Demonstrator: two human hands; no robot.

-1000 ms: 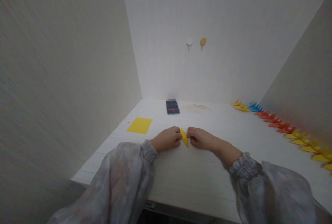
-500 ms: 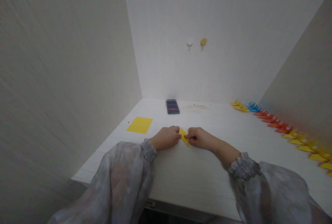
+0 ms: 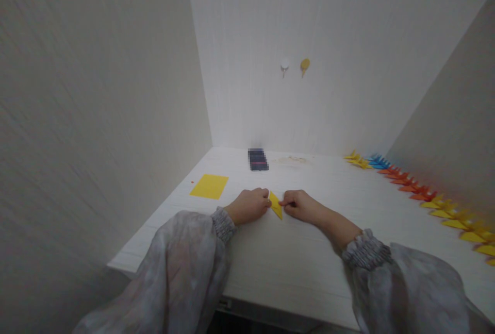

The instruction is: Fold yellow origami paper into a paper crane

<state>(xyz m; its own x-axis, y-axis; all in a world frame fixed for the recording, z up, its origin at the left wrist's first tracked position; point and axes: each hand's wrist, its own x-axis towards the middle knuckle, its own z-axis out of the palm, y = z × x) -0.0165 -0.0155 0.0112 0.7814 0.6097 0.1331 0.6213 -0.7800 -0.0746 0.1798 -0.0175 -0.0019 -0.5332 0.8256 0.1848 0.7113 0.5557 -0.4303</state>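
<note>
Between my hands, a small folded piece of yellow origami paper (image 3: 276,205) lies slanted on the white table. My left hand (image 3: 250,205) is closed at its left edge, thumb and finger gripping the paper. From the other side my right hand (image 3: 300,205) has its fingers curled in and its thumb and fingertip at the paper's right edge. Farther left lies a flat sheet of yellow paper (image 3: 209,186).
Folded paper cranes in yellow, blue and red (image 3: 410,182) form a long row down the table's right side. A dark, blurred-out object (image 3: 258,160) lies near the back wall. Two hooks, one white (image 3: 285,67) and one gold (image 3: 304,65), are on that wall.
My right thumb and fingertip have shifted slightly right, from over the folded paper to its edge. My left hand stays in place; the whole view has moved a little.
</note>
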